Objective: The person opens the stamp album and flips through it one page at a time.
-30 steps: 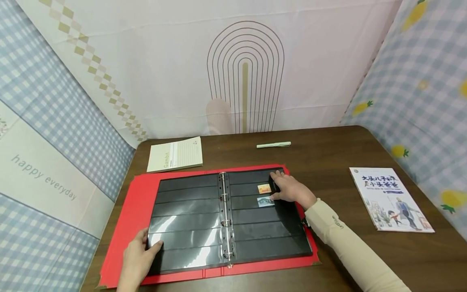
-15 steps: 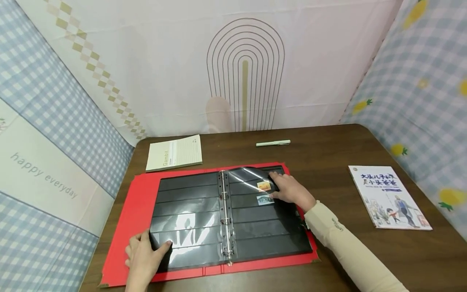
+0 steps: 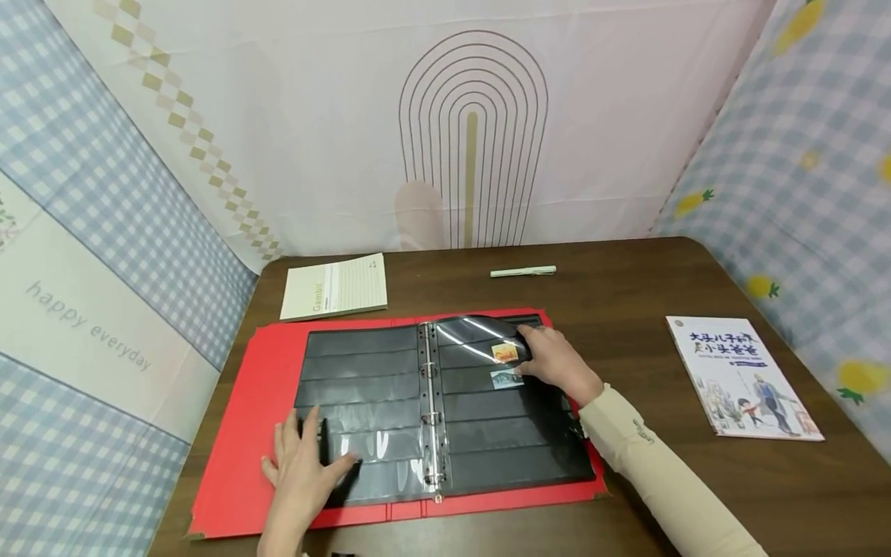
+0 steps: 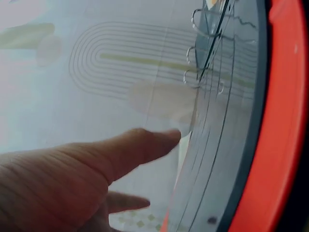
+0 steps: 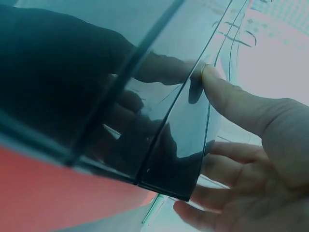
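A red stamp album (image 3: 240, 418) lies open on the table, with black pocket pages on either side of its metal rings (image 3: 431, 418). An orange stamp (image 3: 504, 353) and a blue stamp (image 3: 506, 378) sit in the upper pockets of the right page (image 3: 511, 433). My right hand (image 3: 557, 362) pinches this page by its outer edge; the right wrist view has the thumb (image 5: 227, 92) on its face and the fingers behind the edge. The page's upper part bows up. My left hand (image 3: 301, 472) hovers, fingers spread, over the lower outer part of the left page (image 3: 369, 387).
A cream notepad (image 3: 334, 288) lies behind the album at the left, and a pale green pen (image 3: 524, 271) at the back middle. A white picture book (image 3: 745, 377) lies at the right. Cloth curtains stand along the back and both sides of the brown table (image 3: 626, 294).
My left hand has left the left page's outer edge and moved right and up over that page. The right page's upper part has bowed up in my right hand, which stays nearly in place.
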`<move>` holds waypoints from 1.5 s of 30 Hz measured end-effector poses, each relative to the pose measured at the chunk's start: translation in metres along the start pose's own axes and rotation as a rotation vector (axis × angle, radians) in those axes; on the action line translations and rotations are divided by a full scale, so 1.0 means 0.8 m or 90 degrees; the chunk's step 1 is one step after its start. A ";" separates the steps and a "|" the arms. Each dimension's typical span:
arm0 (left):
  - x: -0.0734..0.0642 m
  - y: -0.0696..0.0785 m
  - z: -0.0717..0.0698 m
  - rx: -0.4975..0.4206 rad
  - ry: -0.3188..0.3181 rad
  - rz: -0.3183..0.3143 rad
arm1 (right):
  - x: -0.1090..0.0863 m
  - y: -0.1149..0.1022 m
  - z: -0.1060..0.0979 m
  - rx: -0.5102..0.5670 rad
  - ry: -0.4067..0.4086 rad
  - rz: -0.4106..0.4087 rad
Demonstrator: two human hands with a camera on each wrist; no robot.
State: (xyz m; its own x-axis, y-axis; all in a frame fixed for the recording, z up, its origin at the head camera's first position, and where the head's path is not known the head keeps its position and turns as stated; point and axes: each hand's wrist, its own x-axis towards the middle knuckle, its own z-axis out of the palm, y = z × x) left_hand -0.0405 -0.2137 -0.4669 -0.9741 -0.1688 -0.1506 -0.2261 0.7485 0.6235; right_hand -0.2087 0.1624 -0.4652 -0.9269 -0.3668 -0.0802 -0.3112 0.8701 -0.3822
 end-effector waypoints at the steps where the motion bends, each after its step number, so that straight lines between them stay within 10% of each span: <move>1: 0.001 0.001 0.002 -0.002 -0.014 0.008 | 0.000 -0.001 0.001 -0.004 0.006 0.001; 9: 0.010 0.006 0.023 -0.032 -0.055 0.092 | -0.002 -0.004 0.000 -0.047 0.052 -0.004; 27: 0.012 -0.008 0.029 -0.114 -0.102 0.092 | -0.013 -0.028 0.006 -0.014 0.155 0.046; 45: 0.011 -0.007 0.033 -0.123 -0.108 0.081 | -0.031 -0.002 -0.022 0.107 0.082 0.025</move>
State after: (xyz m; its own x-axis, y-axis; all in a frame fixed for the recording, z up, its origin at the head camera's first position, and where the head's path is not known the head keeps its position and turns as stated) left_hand -0.0480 -0.2025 -0.4919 -0.9832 0.0414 -0.1778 -0.1146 0.6183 0.7775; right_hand -0.1891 0.1756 -0.4462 -0.9601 -0.2790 0.0164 -0.2450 0.8118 -0.5300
